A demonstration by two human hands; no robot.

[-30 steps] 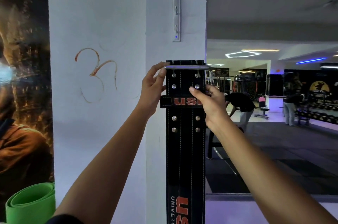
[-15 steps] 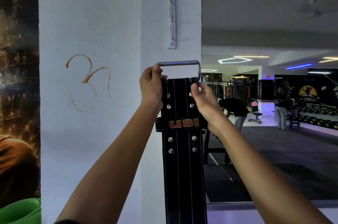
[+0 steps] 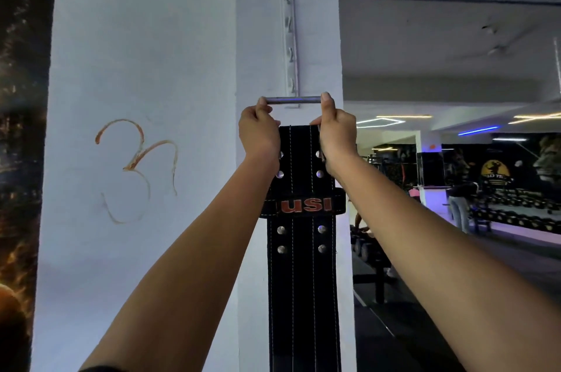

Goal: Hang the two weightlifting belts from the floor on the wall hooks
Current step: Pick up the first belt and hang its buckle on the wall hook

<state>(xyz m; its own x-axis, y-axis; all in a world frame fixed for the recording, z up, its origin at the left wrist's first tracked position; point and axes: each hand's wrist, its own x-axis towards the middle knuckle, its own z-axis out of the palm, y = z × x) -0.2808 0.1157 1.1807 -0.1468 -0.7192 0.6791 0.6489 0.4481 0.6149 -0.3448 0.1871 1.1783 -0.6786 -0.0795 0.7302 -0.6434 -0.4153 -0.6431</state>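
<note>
A black leather weightlifting belt (image 3: 302,274) with silver rivets and a red "USI" loop hangs straight down against the white pillar. Its metal buckle bar (image 3: 293,99) is held level right at the bottom of the vertical white hook rack (image 3: 290,44) on the pillar. My left hand (image 3: 258,132) grips the buckle's left side and my right hand (image 3: 334,132) grips its right side. Whether the bar touches the lowest hook I cannot tell. A second belt is not in view.
The white pillar (image 3: 145,68) carries an orange scrawl at left, and a dark poster (image 3: 21,159) borders it. To the right is the dim gym floor with a bench (image 3: 373,268), dumbbell racks (image 3: 522,204) and a standing person (image 3: 458,204).
Both hands have lifted the belt upward, so the buckle bar rose from below the rack to the rack's lower end. My hands shifted up onto the buckle's sides.
</note>
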